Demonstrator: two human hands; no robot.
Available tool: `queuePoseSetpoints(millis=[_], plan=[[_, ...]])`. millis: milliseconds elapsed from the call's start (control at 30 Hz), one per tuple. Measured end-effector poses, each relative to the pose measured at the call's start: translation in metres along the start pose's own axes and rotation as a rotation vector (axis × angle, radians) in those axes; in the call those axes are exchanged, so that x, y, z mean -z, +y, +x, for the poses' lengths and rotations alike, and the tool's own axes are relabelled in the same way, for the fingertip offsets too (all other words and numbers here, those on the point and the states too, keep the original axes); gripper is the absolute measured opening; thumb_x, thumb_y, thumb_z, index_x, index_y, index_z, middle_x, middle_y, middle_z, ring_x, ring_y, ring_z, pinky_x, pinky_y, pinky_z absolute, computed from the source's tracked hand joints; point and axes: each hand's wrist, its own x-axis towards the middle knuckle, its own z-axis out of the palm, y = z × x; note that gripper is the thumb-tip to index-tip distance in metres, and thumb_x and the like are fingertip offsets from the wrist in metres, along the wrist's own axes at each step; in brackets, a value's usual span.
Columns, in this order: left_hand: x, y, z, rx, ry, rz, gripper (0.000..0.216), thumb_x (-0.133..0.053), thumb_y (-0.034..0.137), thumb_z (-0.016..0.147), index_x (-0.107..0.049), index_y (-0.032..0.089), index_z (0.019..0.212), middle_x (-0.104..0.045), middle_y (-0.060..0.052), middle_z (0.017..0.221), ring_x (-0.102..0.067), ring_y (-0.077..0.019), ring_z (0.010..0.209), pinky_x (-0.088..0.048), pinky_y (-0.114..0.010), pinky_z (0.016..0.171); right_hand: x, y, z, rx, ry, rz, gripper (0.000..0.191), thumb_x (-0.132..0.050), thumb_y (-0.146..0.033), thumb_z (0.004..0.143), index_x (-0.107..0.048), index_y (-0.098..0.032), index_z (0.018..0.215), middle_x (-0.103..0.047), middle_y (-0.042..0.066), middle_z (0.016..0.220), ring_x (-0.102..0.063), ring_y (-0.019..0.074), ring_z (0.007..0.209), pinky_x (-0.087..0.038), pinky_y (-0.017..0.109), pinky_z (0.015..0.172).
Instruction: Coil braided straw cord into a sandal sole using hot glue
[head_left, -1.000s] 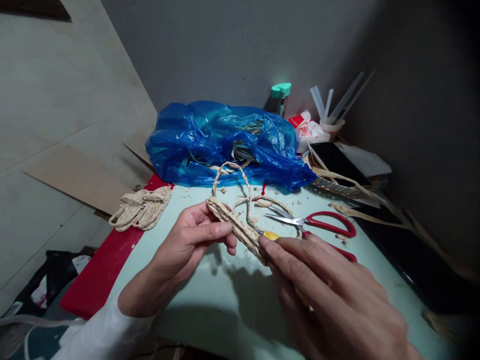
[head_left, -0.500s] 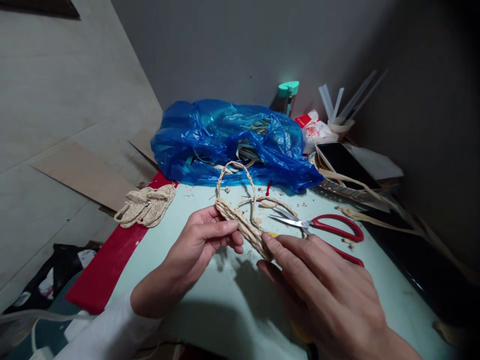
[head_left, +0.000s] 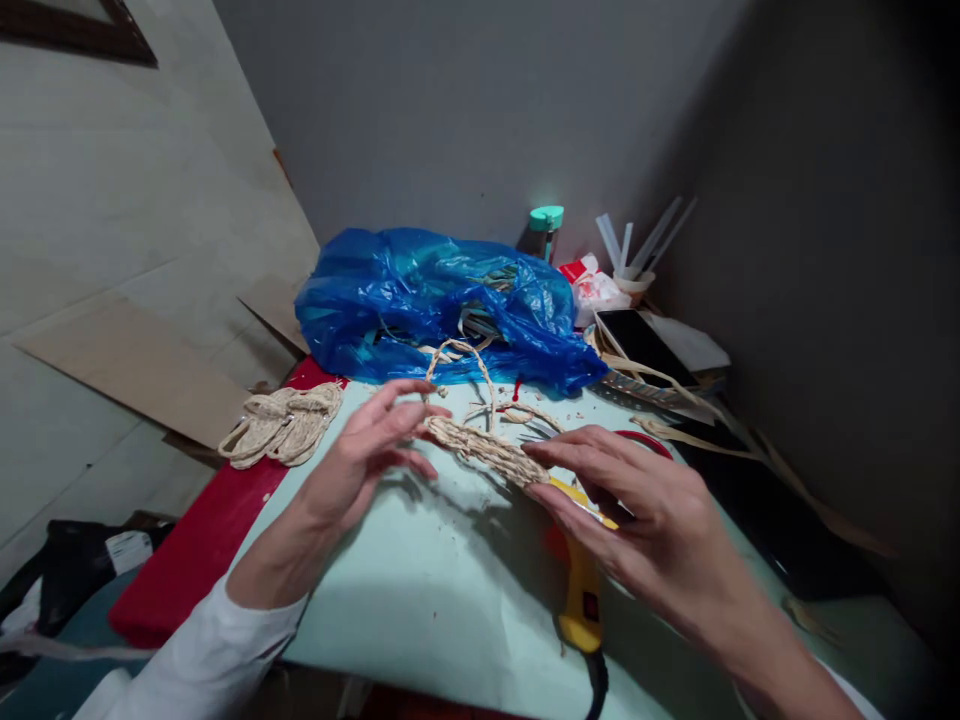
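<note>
A woven straw piece [head_left: 487,450] with a braided loop rising behind it hangs just above the pale green table [head_left: 420,600]. My right hand [head_left: 652,515] pinches its right end between thumb and forefinger. My left hand [head_left: 367,450] is at its left end with the fingers spread, fingertips just touching the weave. A yellow glue gun [head_left: 581,595] lies on the table under my right hand, its cord running off the front edge. The red handle of a pair of scissors [head_left: 646,438] shows behind my right fingers.
A blue plastic bag [head_left: 442,295] of straw strips fills the back. A coil of braided straw [head_left: 281,425] sits on the red edge [head_left: 195,540] at left. At back right are a dark phone [head_left: 637,335], a cup of sticks [head_left: 634,282] and a green-capped bottle [head_left: 546,225].
My left hand has opened from its grip on the woven piece. My right hand has lifted off the glue gun, which now lies in view, and pinches the piece's right end.
</note>
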Motion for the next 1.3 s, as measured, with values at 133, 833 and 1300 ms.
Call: queuePoseSetpoints(millis=[133, 833, 1300], plan=[[0.007, 0.021, -0.001, -0.331, 0.110, 0.392, 0.022, -0.070, 0.037, 0.086, -0.073, 0.019, 0.098, -0.070, -0.009, 0.108, -0.064, -0.0237, 0.100, -0.054, -0.029, 0.082, 0.011, 0.004, 0.012, -0.021, -0.111, 0.092, 0.013, -0.067, -0.021, 0.093, -0.070, -0.016, 0.105, -0.070, 0.004, 0.092, -0.064, 0.0113, 0.075, -0.050, 0.020, 0.065], [-0.017, 0.014, -0.004, -0.672, -0.070, 0.870, 0.011, -0.070, 0.026, 0.086, -0.077, 0.019, 0.093, -0.077, -0.008, 0.095, -0.069, -0.0238, 0.092, -0.049, -0.033, 0.087, 0.025, 0.031, 0.023, 0.115, -0.237, 0.147, 0.021, -0.057, -0.027, 0.100, -0.067, -0.014, 0.114, -0.066, 0.007, 0.100, -0.063, 0.0127, 0.084, -0.050, 0.023, 0.070], [-0.019, -0.014, -0.011, -1.038, -0.037, 1.131, 0.009, -0.068, 0.009, 0.083, -0.069, 0.008, 0.091, -0.075, -0.010, 0.084, -0.068, -0.0211, 0.084, -0.055, -0.038, 0.084, 0.013, 0.028, 0.014, 0.126, -0.170, 0.041, 0.020, -0.060, -0.025, 0.099, -0.062, -0.019, 0.118, -0.066, 0.002, 0.108, -0.064, 0.0110, 0.098, -0.052, 0.015, 0.083]])
